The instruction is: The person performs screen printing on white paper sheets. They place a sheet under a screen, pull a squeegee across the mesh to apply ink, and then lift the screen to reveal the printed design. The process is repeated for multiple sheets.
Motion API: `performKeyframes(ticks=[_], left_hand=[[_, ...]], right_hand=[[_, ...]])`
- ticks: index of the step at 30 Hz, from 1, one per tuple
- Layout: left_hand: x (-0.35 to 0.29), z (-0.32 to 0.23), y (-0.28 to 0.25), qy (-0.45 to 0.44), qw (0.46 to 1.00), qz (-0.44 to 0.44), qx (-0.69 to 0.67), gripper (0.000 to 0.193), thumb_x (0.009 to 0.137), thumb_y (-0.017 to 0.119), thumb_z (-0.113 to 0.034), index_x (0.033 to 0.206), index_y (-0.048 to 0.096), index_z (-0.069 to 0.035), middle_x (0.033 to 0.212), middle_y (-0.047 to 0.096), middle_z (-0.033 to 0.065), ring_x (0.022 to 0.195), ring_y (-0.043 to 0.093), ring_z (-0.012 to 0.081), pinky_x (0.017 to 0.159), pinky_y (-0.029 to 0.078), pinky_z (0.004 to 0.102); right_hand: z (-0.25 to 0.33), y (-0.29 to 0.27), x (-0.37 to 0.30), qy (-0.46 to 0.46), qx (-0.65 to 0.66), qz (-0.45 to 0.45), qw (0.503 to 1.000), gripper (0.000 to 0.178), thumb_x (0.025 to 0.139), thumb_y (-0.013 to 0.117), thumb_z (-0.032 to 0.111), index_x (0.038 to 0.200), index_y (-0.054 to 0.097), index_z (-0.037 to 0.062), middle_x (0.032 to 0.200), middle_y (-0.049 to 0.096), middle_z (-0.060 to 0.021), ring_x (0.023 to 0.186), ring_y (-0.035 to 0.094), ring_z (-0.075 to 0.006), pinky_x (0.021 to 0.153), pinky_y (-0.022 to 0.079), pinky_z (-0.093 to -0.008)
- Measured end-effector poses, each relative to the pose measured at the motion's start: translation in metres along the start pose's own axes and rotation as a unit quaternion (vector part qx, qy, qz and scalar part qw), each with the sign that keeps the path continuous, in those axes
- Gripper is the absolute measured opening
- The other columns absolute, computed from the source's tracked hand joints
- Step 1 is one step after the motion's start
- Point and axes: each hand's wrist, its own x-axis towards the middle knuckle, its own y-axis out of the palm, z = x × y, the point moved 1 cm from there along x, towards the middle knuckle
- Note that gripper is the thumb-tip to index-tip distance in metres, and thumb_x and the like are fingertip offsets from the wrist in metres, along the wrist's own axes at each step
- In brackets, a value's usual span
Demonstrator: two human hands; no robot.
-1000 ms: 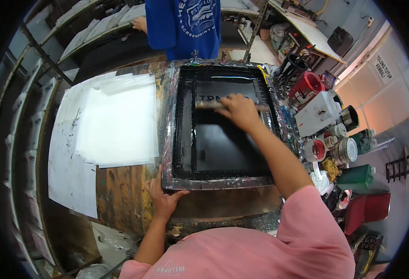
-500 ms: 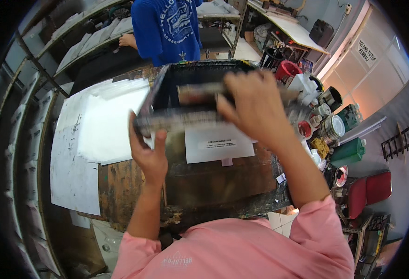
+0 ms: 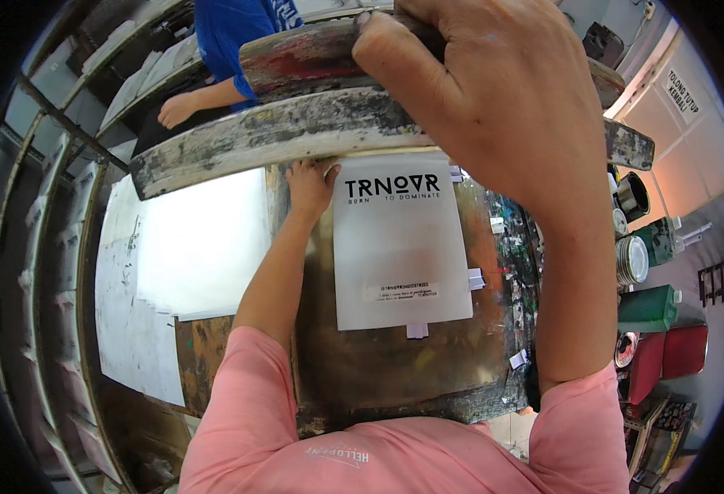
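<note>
My right hand (image 3: 494, 107), large and close in the upper right, grips the worn wooden squeegee (image 3: 296, 62), whose handle has red and black stains. Against it, the raised screen frame (image 3: 271, 144) shows its paint-crusted wooden edge, tilted up over the work table. Whether my right fingers also hold the frame is hidden. Beneath it lies a pale flat bag or sheet (image 3: 403, 247) with black print near its top and bottom. My left hand (image 3: 311, 189) is at that sheet's upper left corner, thumb apart from the fingers; its fingertips reach close under the frame.
To the left sits a stack of white sheets (image 3: 201, 247) on a larger smudged sheet (image 3: 131, 329). Small paper tabs (image 3: 476, 278) mark the sheet's edges. Tins (image 3: 632, 257) and a green jug (image 3: 650, 309) stand at right. A person in blue (image 3: 230, 49) works beyond the table.
The frame and squeegee have come up and nearer, uncovering the whole printed sheet. My left hand has left the frame's side and moved to the sheet's upper corner. The person in blue has shifted left.
</note>
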Motion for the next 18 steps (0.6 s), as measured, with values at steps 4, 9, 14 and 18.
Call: performKeyframes(ticks=[4, 9, 14, 18], left_hand=[[0.011, 0.005, -0.011, -0.024, 0.984, -0.086, -0.152, 0.018, 0.104, 0.071, -0.014, 0.115, 0.077, -0.002, 0.108, 0.077, 0.0183, 0.099, 0.071, 0.0362, 0.085, 0.055, 0.0482], [-0.045, 0.032, -0.105, -0.107, 0.971, -0.123, -0.177, 0.022, 0.105, 0.072, -0.017, 0.104, 0.071, 0.005, 0.082, 0.073, 0.0183, 0.072, 0.066, 0.0221, 0.072, 0.054, 0.0361], [-0.206, 0.109, -0.173, -0.307, 0.906, -0.25, -0.15, 0.027, 0.111, 0.064, -0.023, 0.103, 0.07, 0.002, 0.079, 0.067, 0.0066, 0.07, 0.057, 0.0125, 0.064, 0.049, 0.0325], [-0.276, 0.179, -0.235, -0.343, 0.879, -0.33, 0.009, 0.032, 0.11, 0.065, -0.03, 0.103, 0.069, 0.001, 0.083, 0.071, 0.012, 0.074, 0.064, 0.0228, 0.071, 0.053, 0.0398]], right_hand=[[0.023, -0.02, 0.044, 0.185, -0.049, 0.159, 0.968, 0.051, 0.1, 0.05, 0.041, 0.069, 0.068, 0.0046, 0.061, 0.065, -0.0094, 0.057, 0.061, -0.0263, 0.079, 0.049, -0.0448], [-0.017, 0.018, 0.004, -0.169, -0.015, -0.127, 0.977, 0.034, 0.096, 0.064, 0.033, 0.087, 0.069, 0.0004, 0.082, 0.068, -0.0209, 0.075, 0.066, -0.0404, 0.07, 0.048, -0.0489], [-0.022, 0.037, -0.054, -0.082, 0.0, -0.104, 0.991, 0.036, 0.096, 0.063, 0.035, 0.104, 0.075, 0.0018, 0.093, 0.074, -0.0196, 0.087, 0.065, -0.0386, 0.091, 0.045, -0.0456], [-0.009, 0.033, -0.052, -0.071, -0.012, -0.119, 0.99, 0.042, 0.097, 0.064, 0.042, 0.092, 0.076, 0.0019, 0.086, 0.075, -0.018, 0.081, 0.071, -0.0373, 0.085, 0.047, -0.0486]])
